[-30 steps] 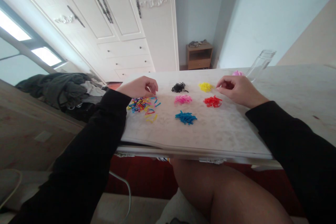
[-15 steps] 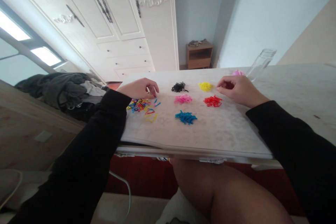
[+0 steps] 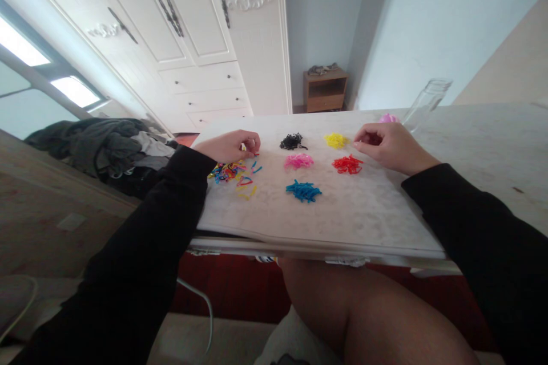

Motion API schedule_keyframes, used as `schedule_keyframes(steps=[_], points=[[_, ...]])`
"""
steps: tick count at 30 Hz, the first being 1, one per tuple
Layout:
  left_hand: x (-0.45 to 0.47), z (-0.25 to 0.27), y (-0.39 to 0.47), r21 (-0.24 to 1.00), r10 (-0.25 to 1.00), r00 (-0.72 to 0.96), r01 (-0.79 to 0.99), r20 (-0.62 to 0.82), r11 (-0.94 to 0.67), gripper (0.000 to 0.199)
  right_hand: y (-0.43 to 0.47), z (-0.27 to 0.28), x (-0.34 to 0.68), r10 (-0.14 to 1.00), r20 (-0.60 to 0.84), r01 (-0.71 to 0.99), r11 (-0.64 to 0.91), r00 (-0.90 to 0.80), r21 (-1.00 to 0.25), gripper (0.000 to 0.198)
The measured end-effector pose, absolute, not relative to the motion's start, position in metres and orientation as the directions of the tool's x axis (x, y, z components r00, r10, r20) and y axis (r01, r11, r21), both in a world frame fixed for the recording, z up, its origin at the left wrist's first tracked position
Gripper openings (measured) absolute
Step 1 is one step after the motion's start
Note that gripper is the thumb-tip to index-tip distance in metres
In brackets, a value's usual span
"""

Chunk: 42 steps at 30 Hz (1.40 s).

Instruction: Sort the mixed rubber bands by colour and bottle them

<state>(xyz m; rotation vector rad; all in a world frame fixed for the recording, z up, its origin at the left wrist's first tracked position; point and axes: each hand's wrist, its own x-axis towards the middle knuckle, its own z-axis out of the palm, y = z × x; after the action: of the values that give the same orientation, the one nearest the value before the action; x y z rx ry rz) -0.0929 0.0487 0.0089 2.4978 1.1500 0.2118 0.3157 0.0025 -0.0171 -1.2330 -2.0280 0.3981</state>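
Observation:
My left hand (image 3: 237, 146) is closed in a pinch above the mixed pile of small coloured rubber bands (image 3: 229, 172), and a bit of a red rubber band (image 3: 256, 154) shows at its fingertips. A few loose bands lie just right of that pile. Curled, with fingertips together, my right hand (image 3: 382, 142) rests on the table beside the yellow bands (image 3: 336, 140); anything inside it is hidden. Sorted piles lie between the hands: black bands (image 3: 291, 141), pink bands (image 3: 298, 161), red bands (image 3: 348, 165) and blue bands (image 3: 303, 191).
A clear glass bottle (image 3: 428, 104) and a pink object (image 3: 389, 118) stand behind my right hand on the pale table (image 3: 363, 217). Dark clothes (image 3: 98, 148) are heaped at the left. A wooden nightstand (image 3: 326, 90) and a white wardrobe (image 3: 257, 57) are beyond.
My left hand has lifted slightly off the mixed pile, with a red rubber band at its fingertips. My right hand has stayed in place.

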Motion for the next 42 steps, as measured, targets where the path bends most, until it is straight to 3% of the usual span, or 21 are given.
schedule_keyframes(steps=[5,13,19,27,42], points=[[-0.09,0.01,0.048,0.438,0.739,0.671,0.647,0.061,-0.624,0.009,0.0,-0.015,0.314,0.868,0.413,0.651,0.485,-0.275,-0.585,0.016],[-0.066,0.004,0.037,0.637,0.731,0.635,0.461,0.249,-0.618,0.016,-0.001,-0.016,0.307,0.851,0.452,0.65,0.506,-0.267,-0.567,0.015],[-0.038,-0.002,0.023,0.657,0.686,0.613,0.336,0.391,-0.675,0.021,-0.011,-0.008,0.286,0.781,0.52,0.633,0.603,-0.345,-0.485,0.013],[-0.015,-0.008,0.007,0.645,0.624,0.633,0.246,0.459,-0.723,0.023,-0.017,-0.013,0.248,0.532,0.656,0.468,0.833,-0.535,-0.294,0.012],[-0.01,-0.01,0.001,0.646,0.61,0.61,0.2,0.506,-0.736,0.022,-0.023,-0.012,0.229,0.463,0.659,0.405,0.879,-0.593,-0.253,0.016]])
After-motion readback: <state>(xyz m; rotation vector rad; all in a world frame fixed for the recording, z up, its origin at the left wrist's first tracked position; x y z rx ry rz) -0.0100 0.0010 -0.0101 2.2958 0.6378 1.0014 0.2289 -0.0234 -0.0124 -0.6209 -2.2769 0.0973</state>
